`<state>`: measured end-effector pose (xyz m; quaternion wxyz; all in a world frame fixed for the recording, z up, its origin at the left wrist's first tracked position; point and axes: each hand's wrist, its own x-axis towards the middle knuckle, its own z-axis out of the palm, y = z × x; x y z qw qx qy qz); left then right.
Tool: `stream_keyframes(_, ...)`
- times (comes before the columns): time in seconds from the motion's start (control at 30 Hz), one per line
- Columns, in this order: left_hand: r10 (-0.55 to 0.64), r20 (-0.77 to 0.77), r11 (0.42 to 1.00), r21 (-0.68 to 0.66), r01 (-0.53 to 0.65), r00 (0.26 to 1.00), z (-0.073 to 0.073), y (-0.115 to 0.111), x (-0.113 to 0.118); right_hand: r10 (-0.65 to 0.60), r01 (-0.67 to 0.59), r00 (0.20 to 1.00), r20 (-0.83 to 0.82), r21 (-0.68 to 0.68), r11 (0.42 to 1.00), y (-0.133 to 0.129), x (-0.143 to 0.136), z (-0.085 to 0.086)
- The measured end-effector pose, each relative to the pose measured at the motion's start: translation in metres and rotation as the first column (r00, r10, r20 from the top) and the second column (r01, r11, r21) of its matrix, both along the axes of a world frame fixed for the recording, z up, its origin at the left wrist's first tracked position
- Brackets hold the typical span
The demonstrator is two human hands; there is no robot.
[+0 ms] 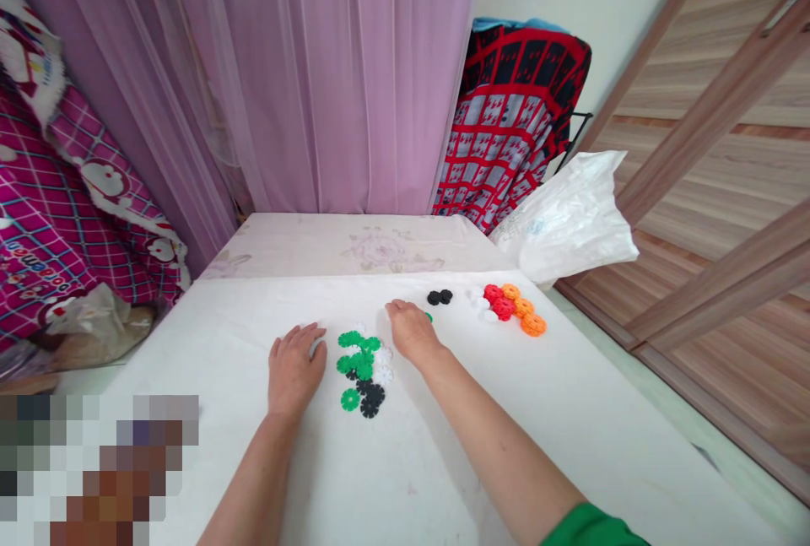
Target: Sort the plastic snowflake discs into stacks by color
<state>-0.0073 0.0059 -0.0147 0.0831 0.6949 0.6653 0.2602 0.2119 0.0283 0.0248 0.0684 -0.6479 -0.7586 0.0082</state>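
L hand (pixel 296 369) palm down on white cloth (pixel 342 487), just L of mixed pile (pixel 364 359). Fingers loosely spread, thumb well apart from them; nothing seen in grip. Prob. parked there so the pile stays in reach w/o being covered.

R hand (pixel 413 333) farther fwd, on far R side of pile, back of hand up. Fingers close together, pointing fwd-L; undersides hidden, so can't tell if anything's held or pinched. A green disc (pixel 429 317) peeks out at its R edge, mostly blocked by the hand; can't tell if touching.

Mixed pile = small notched discs, mid-table btwn the 2 hands: green mostly at top & L, white discs (pixel 383 367) on R, black discs (pixel 372 401) at near end. Many overlap, so exact count unclear; colours mingle, looks unsorted. 1 green disc (pixel 350 399) sits at near L edge of pile.

Beyond R hand, 2 black clusters (pixel 434 298) side by side. Farther R: white group (pixel 488 316), red group (pixel 504 308), orange group (pixel 533 325), packed close but by colour, prob. set off to the side to keep them apart from the mix. Plastic bag (pixel 569 217) at far R table edge, behind these groups.
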Motion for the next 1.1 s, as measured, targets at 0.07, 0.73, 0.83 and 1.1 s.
stream_keyframes(0.07, -0.003, 0.005, 1.0, 0.012, 0.003, 1.0, 0.001, -0.001, 0.001, -0.043, 0.047, 0.997, 0.059, -0.063, 0.997, 0.002, -0.013, -0.002)
stream_keyframes(0.73, 0.007, 0.026, 1.0, 0.002, -0.007, 1.0, 0.004, -0.001, 0.002, -0.062, 0.125, 0.973, -0.223, 0.28, 0.952, -0.079, 0.035, -0.053)
stream_keyframes(0.83, 0.007, 0.036, 1.0, 0.007, -0.007, 0.999, 0.004, -0.001, 0.001, -0.07, 0.15, 0.965, -0.254, 0.314, 0.938, -0.083, 0.031, -0.049)
stream_keyframes(1.1, -0.055, 0.041, 0.996, 0.076, 0.051, 0.998, 0.004, -0.01, 0.002, 0.253, -0.191, 0.911, -0.326, 0.211, 0.959, -0.097, -0.002, -0.034)
